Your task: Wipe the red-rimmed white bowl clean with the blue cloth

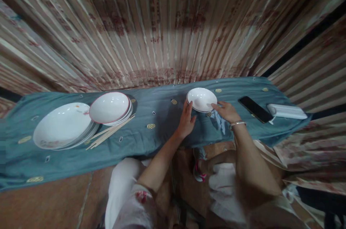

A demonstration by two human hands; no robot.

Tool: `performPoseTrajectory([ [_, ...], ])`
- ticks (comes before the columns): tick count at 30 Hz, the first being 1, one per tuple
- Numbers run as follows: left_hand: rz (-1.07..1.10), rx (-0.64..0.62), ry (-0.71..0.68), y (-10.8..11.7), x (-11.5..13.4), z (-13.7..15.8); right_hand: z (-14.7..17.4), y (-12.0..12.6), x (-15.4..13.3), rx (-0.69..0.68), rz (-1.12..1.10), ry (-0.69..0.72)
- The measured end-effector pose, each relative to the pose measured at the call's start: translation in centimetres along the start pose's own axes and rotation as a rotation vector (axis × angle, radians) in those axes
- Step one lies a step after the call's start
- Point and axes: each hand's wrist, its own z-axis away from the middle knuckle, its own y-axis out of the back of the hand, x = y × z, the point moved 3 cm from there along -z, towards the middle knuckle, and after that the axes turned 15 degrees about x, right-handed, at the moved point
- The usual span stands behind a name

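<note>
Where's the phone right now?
The black phone lies on the blue cloth at the right, between the small white bowl and a white box.
</note>
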Motion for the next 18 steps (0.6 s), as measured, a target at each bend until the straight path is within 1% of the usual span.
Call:
performPoseTrajectory([
  [3,-0.049,-0.001,-0.003,1.7,0.5,0.4,0.5,1.2,0.2,-0.006,-0.039,0.049],
  [5,-0.084,0.015,-0.005,3.5,0.8,0.8,0.8,2.0,0.0,0.006,-0.061,0.074],
  [7,-0.114,0.048,-0.024,5.8,1.2,1.3,1.2,2.5,-1.0,0.018,-0.133,0.107],
  [9,-0.155,0.087,-0.030,8.4,1.5,1.8,1.7,2.5,-2.8,-0.003,-0.247,0.159],
  [12,-0.187,0.209,0.035,12.5,1.5,2.5,3.0,1.5,-6.5,-0.105,-0.394,0.271],
  [15,-0.130,0.381,0.129,16.6,1.4,3.3,4.8,0.1,-10.4,-0.192,-0.428,0.380],
  [18,-0.075,0.567,0.206,20.2,1.4,4.1,6.8,-1.5,-13.7,-0.284,-0.454,0.433],
])
